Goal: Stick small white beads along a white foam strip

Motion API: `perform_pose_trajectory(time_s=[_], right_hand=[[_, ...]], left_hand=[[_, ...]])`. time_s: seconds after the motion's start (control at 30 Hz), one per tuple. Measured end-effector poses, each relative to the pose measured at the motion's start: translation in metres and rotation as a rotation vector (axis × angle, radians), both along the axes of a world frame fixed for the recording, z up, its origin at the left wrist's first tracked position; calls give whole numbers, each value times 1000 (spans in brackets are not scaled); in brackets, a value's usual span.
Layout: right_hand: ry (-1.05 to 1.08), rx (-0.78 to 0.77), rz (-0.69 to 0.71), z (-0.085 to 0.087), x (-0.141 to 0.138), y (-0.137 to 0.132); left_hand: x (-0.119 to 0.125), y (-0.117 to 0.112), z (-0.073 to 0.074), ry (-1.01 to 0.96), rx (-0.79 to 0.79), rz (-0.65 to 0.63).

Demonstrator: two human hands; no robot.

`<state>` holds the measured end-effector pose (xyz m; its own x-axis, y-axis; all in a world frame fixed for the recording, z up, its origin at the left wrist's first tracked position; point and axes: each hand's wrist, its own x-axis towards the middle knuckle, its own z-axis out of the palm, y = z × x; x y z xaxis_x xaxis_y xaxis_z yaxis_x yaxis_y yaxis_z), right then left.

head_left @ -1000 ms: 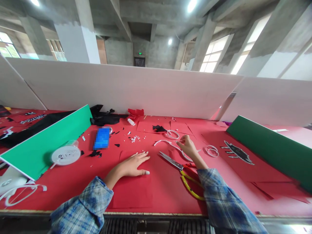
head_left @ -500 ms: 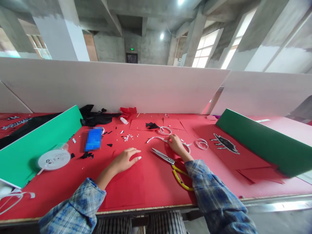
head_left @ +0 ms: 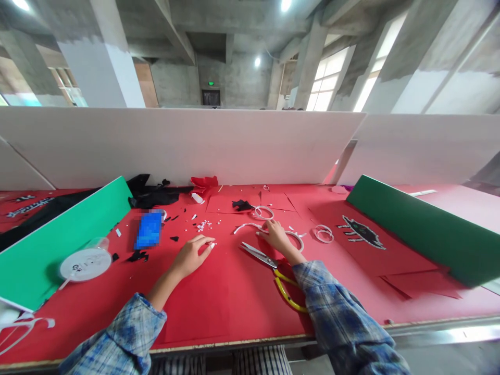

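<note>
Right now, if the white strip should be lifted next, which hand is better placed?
Probably the right hand: its fingers are at the white strip, while the left hand is farther left, near the scattered white bits.

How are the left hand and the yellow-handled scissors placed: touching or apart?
Apart. The head view plainly shows red surface between the left hand and the yellow-handled scissors.

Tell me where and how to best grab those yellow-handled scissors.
Probably grip the scissors by the yellow handles, coming from the near side: the blades point away and leftward, while the handles lie closest to you, partly hidden by the right sleeve.
</note>
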<state>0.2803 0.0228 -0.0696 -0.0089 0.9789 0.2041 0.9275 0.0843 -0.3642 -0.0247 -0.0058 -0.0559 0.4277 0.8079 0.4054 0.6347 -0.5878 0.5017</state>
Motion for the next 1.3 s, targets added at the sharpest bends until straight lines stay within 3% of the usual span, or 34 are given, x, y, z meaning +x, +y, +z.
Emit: perform_pose_trajectory(time_s=[0.3,0.43,0.6,0.7,0.8,0.93,1.1,1.3], right_hand=[[44,-48,68,2,2,1],[67,-78,106,6,0,-2],[131,-110,152,12,-2,-6],[173,-106,161,14,-2,-8],[209,-95,163,16,-1,-10],[279,-70,161,16,2,-11],[438,-53,145,13,4,-11],[689,-102,155,13,6,-10]], left_hand=[[1,-2,-5,-6,5,5],[12,0,4,27,-65,-28],[61,36,20,143,-151,-117],[96,66,11,180,-161,-61],[112,86,-5,202,-184,-28],[106,96,-18,187,-186,1],[92,103,-24,153,-175,35],[92,103,-29,83,-142,35]])
